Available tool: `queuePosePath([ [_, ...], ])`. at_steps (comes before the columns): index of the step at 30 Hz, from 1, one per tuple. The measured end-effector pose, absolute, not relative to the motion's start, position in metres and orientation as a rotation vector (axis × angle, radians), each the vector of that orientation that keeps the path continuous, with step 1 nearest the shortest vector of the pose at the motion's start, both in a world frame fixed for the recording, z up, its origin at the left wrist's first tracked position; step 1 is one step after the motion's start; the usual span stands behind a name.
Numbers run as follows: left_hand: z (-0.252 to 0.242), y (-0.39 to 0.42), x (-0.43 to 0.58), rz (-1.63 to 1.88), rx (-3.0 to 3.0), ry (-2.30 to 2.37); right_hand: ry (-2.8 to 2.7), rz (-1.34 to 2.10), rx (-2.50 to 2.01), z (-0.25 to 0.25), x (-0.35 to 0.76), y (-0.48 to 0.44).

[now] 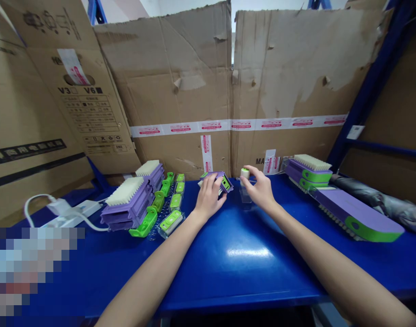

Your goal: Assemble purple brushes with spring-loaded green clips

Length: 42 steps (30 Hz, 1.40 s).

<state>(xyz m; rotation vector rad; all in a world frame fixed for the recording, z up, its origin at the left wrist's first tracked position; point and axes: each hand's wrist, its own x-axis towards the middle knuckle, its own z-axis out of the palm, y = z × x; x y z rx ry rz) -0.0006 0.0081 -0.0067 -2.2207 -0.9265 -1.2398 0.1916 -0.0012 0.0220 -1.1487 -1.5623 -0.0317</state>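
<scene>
Tilted over the blue table [248, 272], a purple casing [224, 179], green-ended, is being gripped by the left hand [208, 197]; a small cream, green-topped piece [244, 172] is pinched by the right hand [261, 187], above a clear box [245, 196].

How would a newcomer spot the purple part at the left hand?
Find the blue table, then the left hand near its middle. The purple part is under those fingers; unlike the purple pieces on either side, it's in a hand.
</scene>
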Motion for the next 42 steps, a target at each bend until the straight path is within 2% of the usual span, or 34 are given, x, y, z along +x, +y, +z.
queuePosePath([
  [6,-0.011,0.011,0.0,-1.161,-2.263,-0.912,-1.716,0.093,-0.968,0.011,0.169,-0.012],
  [26,-0.011,0.008,0.001,-1.09,-2.18,-0.884,-1.881,0.011,-1.048,0.0,0.171,0.0],
  [42,-0.014,0.008,0.003,-1.106,-2.033,-0.978,-2.02,-0.168,-1.078,0.02,0.157,-0.009],
])
